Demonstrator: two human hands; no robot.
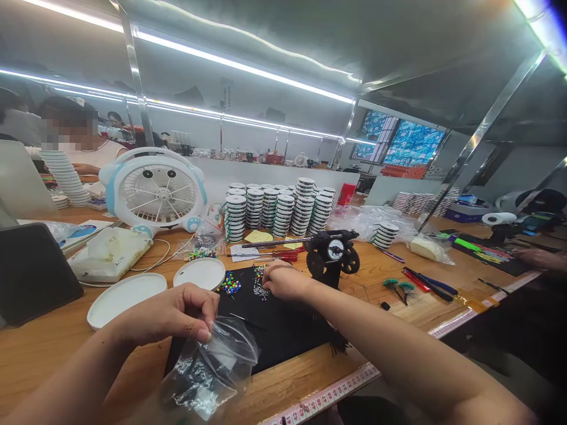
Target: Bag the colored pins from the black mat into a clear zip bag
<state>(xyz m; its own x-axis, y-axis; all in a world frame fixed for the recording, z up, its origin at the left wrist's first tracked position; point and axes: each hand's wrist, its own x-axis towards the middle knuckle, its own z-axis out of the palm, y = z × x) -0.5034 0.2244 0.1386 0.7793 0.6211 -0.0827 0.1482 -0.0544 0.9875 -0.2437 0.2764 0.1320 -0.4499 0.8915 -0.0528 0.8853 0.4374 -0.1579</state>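
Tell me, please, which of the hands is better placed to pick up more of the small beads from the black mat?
Probably the right hand. It already rests on the black mat beside the small beads. The left hand is busy pinching the clear plastic bag at its mouth, nearer the table edge.
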